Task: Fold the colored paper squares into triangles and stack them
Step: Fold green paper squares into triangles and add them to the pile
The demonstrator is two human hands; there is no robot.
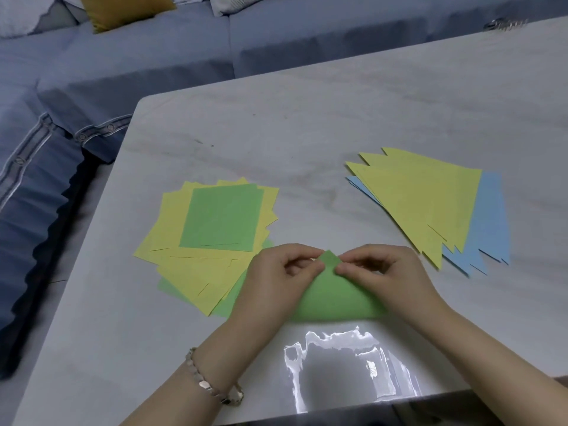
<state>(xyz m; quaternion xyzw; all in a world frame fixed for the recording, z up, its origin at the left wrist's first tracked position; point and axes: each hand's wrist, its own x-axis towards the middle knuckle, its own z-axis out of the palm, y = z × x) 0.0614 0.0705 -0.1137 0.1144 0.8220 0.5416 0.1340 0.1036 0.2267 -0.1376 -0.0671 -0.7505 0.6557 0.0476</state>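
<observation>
Currently we pinch the top corner of the green sheet with left hand and right hand, on the table between square pile and triangle stack.

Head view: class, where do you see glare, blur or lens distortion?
Head view: white glare on the table near its front edge, below the green paper both the left hand and right hand pinch; head view: table edges splay, a wide-angle effect; head view: the small object at the far right is blurred.
</observation>
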